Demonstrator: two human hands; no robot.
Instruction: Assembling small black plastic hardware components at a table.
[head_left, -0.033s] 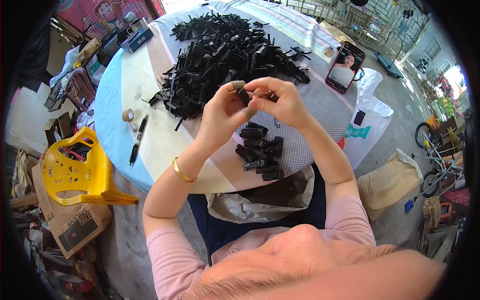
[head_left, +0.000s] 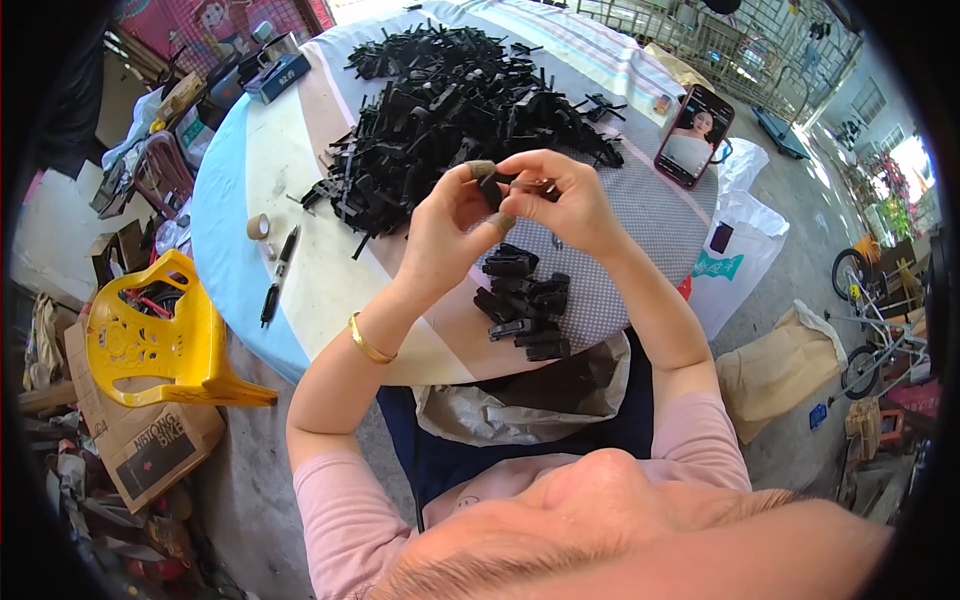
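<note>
"Where was the small black piece (head_left: 490, 192)?"

"Up between the left hand (head_left: 437, 228) and the right hand (head_left: 572, 208), above the tabletop (head_left: 420, 345). The left gripped it with wrapped thumb and finger; the right's fingertips pinched it from the other side."

"And the other parts?"

"A big heap of black parts (head_left: 455, 115) lay just beyond both hands; a smaller black cluster (head_left: 525, 303) sat on the near side, closer to the person's body."

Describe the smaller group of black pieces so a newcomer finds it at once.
On the round table, find the near edge. In view below the left hand and right hand lies a compact group of black pieces, far smaller than the sprawling black heap beyond.
</note>
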